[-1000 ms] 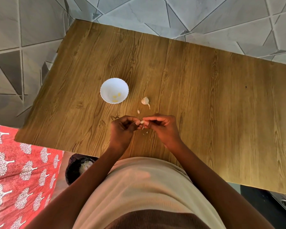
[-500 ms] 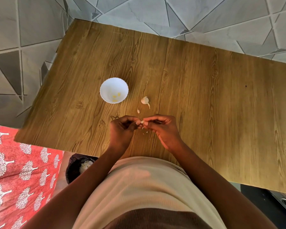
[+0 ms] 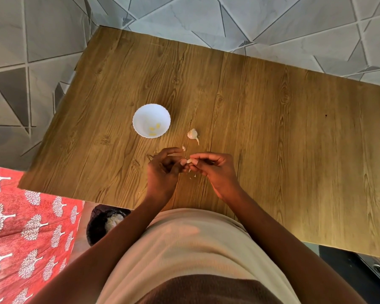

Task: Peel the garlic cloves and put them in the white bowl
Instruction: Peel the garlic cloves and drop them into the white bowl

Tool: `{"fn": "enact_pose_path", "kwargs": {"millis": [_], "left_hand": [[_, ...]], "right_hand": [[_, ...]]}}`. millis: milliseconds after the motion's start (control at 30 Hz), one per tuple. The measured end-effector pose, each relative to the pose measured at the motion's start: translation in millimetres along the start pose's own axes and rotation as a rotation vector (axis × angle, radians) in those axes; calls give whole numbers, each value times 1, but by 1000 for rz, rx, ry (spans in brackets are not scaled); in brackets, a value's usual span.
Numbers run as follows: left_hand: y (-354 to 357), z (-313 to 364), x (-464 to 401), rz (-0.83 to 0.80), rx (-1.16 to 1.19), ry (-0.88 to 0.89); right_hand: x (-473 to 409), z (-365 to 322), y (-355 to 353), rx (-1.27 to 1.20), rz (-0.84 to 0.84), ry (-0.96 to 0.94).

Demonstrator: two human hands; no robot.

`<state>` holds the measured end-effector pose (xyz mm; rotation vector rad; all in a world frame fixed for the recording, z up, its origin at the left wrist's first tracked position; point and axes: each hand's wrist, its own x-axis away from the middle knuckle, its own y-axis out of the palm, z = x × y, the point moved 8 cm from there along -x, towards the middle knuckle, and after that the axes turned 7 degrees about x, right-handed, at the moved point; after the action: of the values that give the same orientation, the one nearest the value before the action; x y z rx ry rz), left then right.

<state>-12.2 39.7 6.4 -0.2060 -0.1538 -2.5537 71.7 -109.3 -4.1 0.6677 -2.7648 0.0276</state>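
Pinching one small pale garlic clove (image 3: 188,161) between our fingertips, our left hand (image 3: 162,172) and right hand (image 3: 215,172) meet just above the wood-grain worktop (image 3: 272,128), near the middle of its near edge. Both grips are pressed onto the clove, fingers curled. We judge it light, firm and slippery once bared, its papery skin brittle; best taken at the tip. Flakes of skin (image 3: 192,176) lie beneath. Farther in sit the remaining garlic piece with its stem (image 3: 193,134) and the round white scalloped bowl (image 3: 140,110), holding a few yellowish peeled cloves (image 3: 154,129). We see no writing.
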Motion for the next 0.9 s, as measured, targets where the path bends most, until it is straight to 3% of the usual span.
{"fn": "enact_pose_path", "kwargs": {"millis": [300,900], "left_hand": [[6,9,2,-62,-279,152],[8,30,6,-17,-413,250]], "right_hand": [[2,-10,-3,129,43,-144],[3,-12,-2,270,70,-220]]}}
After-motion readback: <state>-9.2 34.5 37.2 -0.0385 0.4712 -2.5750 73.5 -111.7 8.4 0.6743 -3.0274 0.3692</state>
